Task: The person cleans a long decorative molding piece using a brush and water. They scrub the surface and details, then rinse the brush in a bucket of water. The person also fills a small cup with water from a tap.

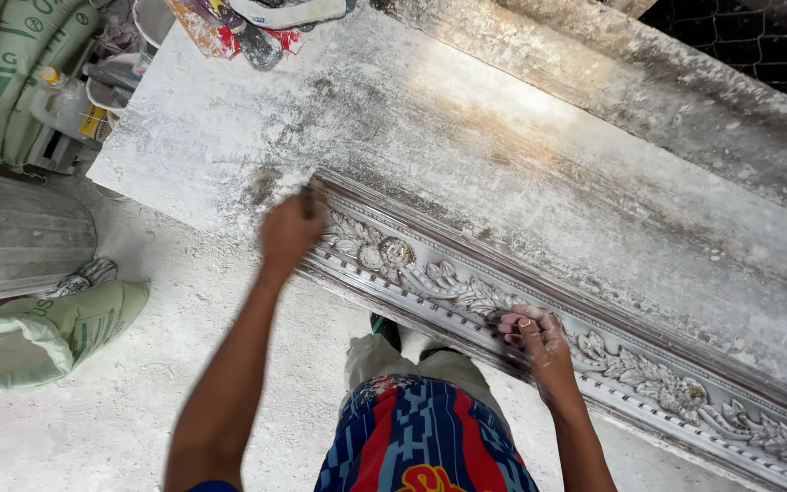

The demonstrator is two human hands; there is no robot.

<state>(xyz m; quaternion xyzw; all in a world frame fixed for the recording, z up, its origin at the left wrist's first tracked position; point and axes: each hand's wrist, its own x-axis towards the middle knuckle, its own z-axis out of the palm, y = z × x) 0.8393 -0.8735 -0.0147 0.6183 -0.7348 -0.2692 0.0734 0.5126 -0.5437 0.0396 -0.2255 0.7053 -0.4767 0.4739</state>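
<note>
A long ornate moulding mould [630, 364] with raised flowers and leaves lies along the near edge of a dusty white workbench [466, 137]. My left hand [290, 230] is closed around a small dark tool, pressed at the mould's left end; the hand is blurred and most of the tool is hidden. My right hand [532, 335] rests with fingers bent on the carved relief near the mould's middle, holding nothing that I can see.
Green sacks [11, 73] stand at the far left and another sack [38, 333] lies on the floor. Bowls and containers [111, 77] sit by the bench's far left corner, with coloured scraps [229, 27] on it. A wire mesh [758, 41] is at top right.
</note>
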